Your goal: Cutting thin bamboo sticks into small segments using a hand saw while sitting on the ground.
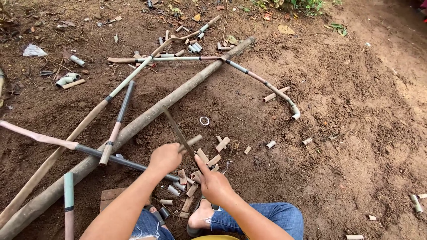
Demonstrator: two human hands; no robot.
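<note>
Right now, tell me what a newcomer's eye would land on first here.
First, the two bare hands low at centre: the left hand and the right hand grip a thin saw blade over a heap of short cut pipe pieces. Next, the long thick pole lying diagonally across the brown soil, crossed by slimmer pipes. A small white ring lies just right of it.

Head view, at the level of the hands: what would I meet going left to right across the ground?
Upright green-topped pipe → left hand → saw blade → right hand → short pipe offcut → another offcut → offcuts by the right edge.
</note>
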